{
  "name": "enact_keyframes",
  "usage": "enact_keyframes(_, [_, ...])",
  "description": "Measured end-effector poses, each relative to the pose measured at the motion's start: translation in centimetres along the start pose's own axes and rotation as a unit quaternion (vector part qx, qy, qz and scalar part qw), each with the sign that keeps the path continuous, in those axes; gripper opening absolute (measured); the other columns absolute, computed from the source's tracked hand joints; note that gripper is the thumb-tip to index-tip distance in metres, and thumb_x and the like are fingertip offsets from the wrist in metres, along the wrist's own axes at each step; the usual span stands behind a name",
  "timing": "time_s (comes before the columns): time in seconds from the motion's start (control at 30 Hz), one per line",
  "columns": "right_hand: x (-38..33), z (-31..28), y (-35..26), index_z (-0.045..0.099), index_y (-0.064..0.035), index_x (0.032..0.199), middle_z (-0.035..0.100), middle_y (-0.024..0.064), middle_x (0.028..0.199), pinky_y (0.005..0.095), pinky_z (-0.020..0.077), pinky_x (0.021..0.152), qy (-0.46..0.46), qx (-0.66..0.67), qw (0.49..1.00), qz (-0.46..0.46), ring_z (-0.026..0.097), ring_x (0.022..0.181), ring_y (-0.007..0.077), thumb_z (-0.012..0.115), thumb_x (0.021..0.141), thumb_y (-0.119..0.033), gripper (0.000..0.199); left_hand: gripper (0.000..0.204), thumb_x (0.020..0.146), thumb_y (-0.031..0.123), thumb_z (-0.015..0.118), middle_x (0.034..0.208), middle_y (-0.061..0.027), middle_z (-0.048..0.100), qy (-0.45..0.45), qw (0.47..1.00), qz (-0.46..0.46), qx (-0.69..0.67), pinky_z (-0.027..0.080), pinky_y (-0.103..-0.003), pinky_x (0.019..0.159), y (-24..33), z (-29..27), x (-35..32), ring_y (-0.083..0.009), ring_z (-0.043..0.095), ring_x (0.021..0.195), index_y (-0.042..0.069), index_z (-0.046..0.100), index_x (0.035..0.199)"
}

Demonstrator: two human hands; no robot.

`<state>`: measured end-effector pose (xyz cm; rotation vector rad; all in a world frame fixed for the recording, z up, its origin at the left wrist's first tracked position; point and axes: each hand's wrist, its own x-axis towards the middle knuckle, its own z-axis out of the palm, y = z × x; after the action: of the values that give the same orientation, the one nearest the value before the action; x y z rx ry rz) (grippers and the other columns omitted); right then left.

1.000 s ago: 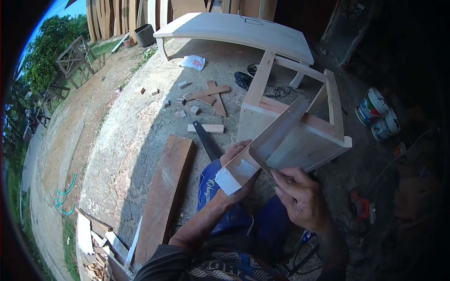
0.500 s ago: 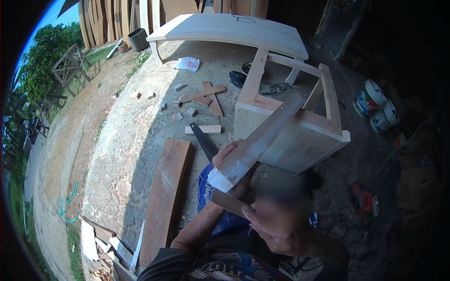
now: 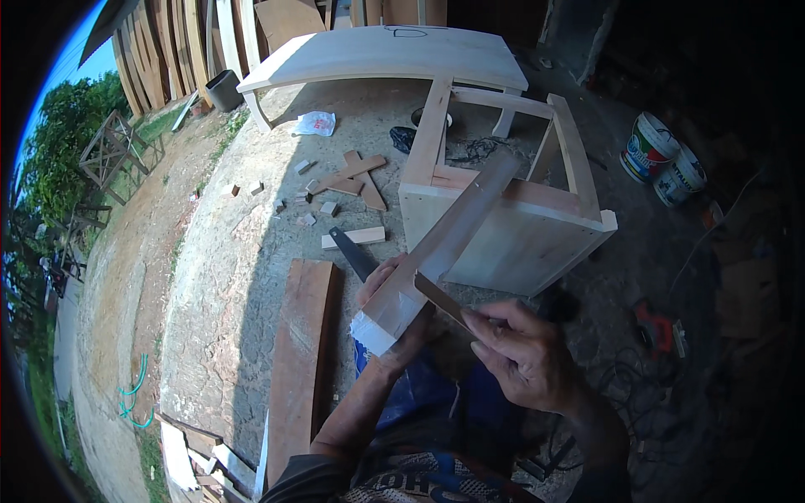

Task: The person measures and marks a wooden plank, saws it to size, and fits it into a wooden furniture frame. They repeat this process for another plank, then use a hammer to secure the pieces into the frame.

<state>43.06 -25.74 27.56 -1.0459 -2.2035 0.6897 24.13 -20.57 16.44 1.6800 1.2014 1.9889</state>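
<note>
My left hand (image 3: 379, 281) is wrapped around the lower part of a long wooden piece (image 3: 457, 222), its fingers showing along the far side. The near end of this piece is white and rough, and its far end lies over the edge of a pale wooden frame (image 3: 511, 235). A thin, flat brown strip (image 3: 440, 299) is pinched in my right hand (image 3: 528, 356), its tip against or just above the face of the wooden piece. Beyond my left hand, a dark saw-like blade (image 3: 352, 251) crosses a small pale board (image 3: 375, 237); its other end is hidden.
A thick brown plank (image 3: 298, 369) lies on the concrete at left. Small wood blocks and crossed slats (image 3: 356, 180) are scattered farther off. A pale bench-like table (image 3: 386, 59) stands at the back. Two paint buckets (image 3: 650, 147), a red power tool (image 3: 654, 327) and cables are at right.
My right hand has moved away from near my head, carrying the brown strip up to the wooden piece. The wooden piece, still in my left hand, now sits slightly lower and left in view.
</note>
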Motion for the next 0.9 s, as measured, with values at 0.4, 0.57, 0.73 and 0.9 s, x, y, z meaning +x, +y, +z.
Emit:
enact_keyframes(0.4, [1.4,0.2,4.8,0.064,-0.0005,0.130,0.063,0.0123,0.111,0.0337,0.0596,0.073,0.080,0.017,0.996,-0.028,0.071,0.088,0.0242,0.066,0.093,-0.004,0.037,0.072,0.079,0.012,0.084,0.131,-0.0214,0.053,-0.022,0.996,0.032,0.076,0.049,-0.043,0.101,-3.1,-1.4,-2.6,-0.0319,0.058,0.119,-0.002,0.041,0.134])
enact_keyframes(0.57, [3.2,-1.7,11.7,0.063,-0.0029,0.132,0.062,0.0133,0.112,0.0361,0.0585,0.076,0.176,-0.073,0.981,0.034,0.069,0.092,0.0256,0.064,0.096,-0.009,0.037,0.072,0.081,0.016,0.081,0.132,-0.0241,0.052,0.004,0.999,-0.050,-0.006,0.047,-0.047,0.104,-3.0,-3.6,-4.5,-0.0347,0.057,0.121,-0.003,0.038,0.136])
enact_keyframes(0.73, [4.8,-2.7,15.2,0.062,-0.0073,0.133,0.062,0.0101,0.117,0.0381,0.0562,0.085,0.198,-0.170,0.964,0.059,0.068,0.101,0.0273,0.064,0.096,-0.013,0.038,0.074,0.081,0.021,0.081,0.131,-0.0239,0.053,-0.024,0.997,-0.024,0.067,0.047,-0.048,0.104,-2.4,-5.6,-3.9,-0.0354,0.057,0.121,-0.004,0.039,0.136])
enact_keyframes(0.9, [6.3,-3.5,15.1,0.064,-0.0083,0.132,0.061,0.0127,0.122,0.0408,0.0537,0.091,0.150,-0.199,0.963,0.100,0.066,0.108,0.0303,0.063,0.095,-0.010,0.038,0.075,0.079,0.028,0.084,0.127,-0.0223,0.056,-0.010,1.000,0.004,-0.016,0.048,-0.047,0.102,-3.1,-5.7,-3.5,-0.0339,0.058,0.120,-0.005,0.044,0.133])
